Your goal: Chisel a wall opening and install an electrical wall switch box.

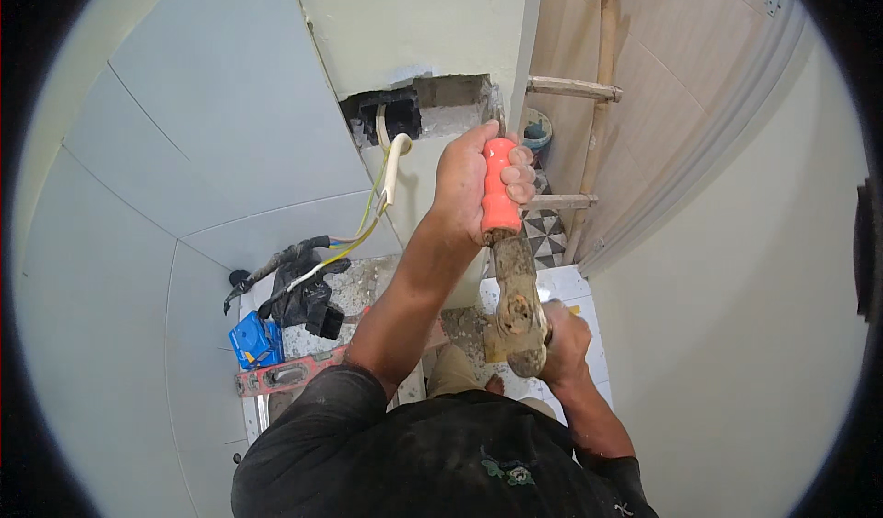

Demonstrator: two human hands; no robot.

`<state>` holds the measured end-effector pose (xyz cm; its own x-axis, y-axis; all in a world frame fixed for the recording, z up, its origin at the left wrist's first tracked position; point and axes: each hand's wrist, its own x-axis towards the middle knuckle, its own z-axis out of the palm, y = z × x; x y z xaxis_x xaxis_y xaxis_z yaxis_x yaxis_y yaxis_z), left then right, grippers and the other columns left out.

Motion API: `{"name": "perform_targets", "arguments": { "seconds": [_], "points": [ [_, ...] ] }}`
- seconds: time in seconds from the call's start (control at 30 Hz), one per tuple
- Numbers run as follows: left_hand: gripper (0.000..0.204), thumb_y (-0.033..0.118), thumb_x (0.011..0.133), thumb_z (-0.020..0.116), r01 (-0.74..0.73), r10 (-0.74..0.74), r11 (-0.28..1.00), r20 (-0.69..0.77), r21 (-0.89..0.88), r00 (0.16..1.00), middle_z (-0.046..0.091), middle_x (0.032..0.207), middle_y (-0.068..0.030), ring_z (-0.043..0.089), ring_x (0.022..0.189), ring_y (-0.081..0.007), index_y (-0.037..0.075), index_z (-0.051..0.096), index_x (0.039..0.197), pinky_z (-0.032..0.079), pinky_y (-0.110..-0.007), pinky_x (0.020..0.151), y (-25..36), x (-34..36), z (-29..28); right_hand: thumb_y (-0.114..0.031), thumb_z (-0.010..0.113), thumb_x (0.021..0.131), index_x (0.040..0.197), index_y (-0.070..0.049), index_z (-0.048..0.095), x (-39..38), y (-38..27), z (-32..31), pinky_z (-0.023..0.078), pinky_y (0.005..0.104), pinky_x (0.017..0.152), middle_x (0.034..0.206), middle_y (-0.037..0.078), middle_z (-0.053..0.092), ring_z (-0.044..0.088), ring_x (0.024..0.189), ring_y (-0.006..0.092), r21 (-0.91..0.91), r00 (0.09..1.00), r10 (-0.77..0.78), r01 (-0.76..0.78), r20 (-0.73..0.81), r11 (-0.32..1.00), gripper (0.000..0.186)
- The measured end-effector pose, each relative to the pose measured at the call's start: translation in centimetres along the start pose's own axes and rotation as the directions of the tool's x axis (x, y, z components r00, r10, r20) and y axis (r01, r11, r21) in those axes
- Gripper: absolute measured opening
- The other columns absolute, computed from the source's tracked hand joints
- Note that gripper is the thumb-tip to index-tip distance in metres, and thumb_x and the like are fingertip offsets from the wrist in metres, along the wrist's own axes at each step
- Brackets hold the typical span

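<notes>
My left hand point(464, 182) is raised in front of the wall and grips the orange handle of a trowel point(499, 187). The trowel points down, and its blade point(518, 302) is caked with grey-brown mortar. My right hand point(566, 339) is lower, with its fingers curled around the bottom end of the blade. Just above my left hand is a rough opening in the wall point(446, 95) with a black electrical box point(395, 113) in it. A white conduit point(395, 159) with yellow and green wires hangs from the opening.
A wooden ladder point(600, 104) leans at the right by the beige tiled wall, with a bucket point(536, 132) behind it. On the floor below lie a red spirit level point(280, 373), a blue box point(253, 339), a black bag point(308, 299) and mortar patches point(464, 325).
</notes>
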<state>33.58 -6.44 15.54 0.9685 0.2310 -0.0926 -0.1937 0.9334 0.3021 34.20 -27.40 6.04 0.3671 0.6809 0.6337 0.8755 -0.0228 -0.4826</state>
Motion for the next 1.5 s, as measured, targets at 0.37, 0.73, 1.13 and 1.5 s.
{"name": "perform_targets", "arguments": {
  "seconds": [0.37, 0.73, 1.13, 1.5],
  "points": [
    [0.021, 0.026, 0.092, 0.042, -0.019, 0.018, 0.999, -0.023, -0.038, 1.000, 0.047, 0.067, -0.0033, 0.042, 0.047, -0.0128, 0.007, 0.049, 0.083, 0.039, -0.026, 0.038, -0.2, 0.1, 0.2, -0.003, 0.070, 0.061, 0.081, -0.004, 0.055, -0.4, 0.7, 0.1, 0.042, 0.0361, 0.044, 0.061, 0.009, 0.049, 0.051, 0.048, 0.0272, 0.025, 0.959, -0.213, 0.222, -0.188, 0.975, 0.025],
    [0.020, 0.027, 0.093, 0.038, -0.009, 0.008, 1.000, 0.036, 0.016, 0.999, 0.047, 0.067, -0.0051, 0.043, 0.049, -0.0128, 0.008, 0.043, 0.087, 0.038, -0.027, 0.041, -0.2, 0.5, -0.2, -0.008, 0.072, 0.060, 0.077, -0.005, 0.055, -0.2, 0.0, -0.5, 0.043, 0.0362, 0.045, 0.062, 0.010, 0.052, 0.054, 0.050, 0.0290, -0.131, 0.999, 0.045, -0.041, 0.028, 0.991, 0.024],
    [0.020, 0.027, 0.092, 0.041, 0.006, -0.004, 1.000, 0.048, -0.027, 0.999, 0.047, 0.066, -0.0046, 0.045, 0.049, -0.0125, 0.008, 0.044, 0.087, 0.039, -0.027, 0.041, 0.4, 0.2, -0.4, -0.007, 0.073, 0.063, 0.078, -0.005, 0.053, -0.4, 0.7, 0.1, 0.042, 0.0363, 0.044, 0.060, 0.009, 0.049, 0.051, 0.048, 0.0284, -0.015, 0.981, -0.155, 0.155, -0.112, 0.988, 0.025],
    [0.024, 0.030, 0.092, 0.042, 0.080, -0.103, 0.988, 0.180, 0.128, 0.978, 0.048, 0.065, -0.0028, 0.043, 0.045, -0.0103, 0.008, 0.047, 0.085, 0.036, -0.023, 0.037, 2.2, -1.7, -3.0, 0.000, 0.068, 0.058, 0.087, -0.004, 0.054, -0.9, -1.4, 0.3, 0.047, 0.0373, 0.052, 0.065, 0.012, 0.054, 0.058, 0.057, 0.0317, 0.135, 0.995, -0.061, 0.072, -0.081, 0.988, 0.033]
  ]
}}
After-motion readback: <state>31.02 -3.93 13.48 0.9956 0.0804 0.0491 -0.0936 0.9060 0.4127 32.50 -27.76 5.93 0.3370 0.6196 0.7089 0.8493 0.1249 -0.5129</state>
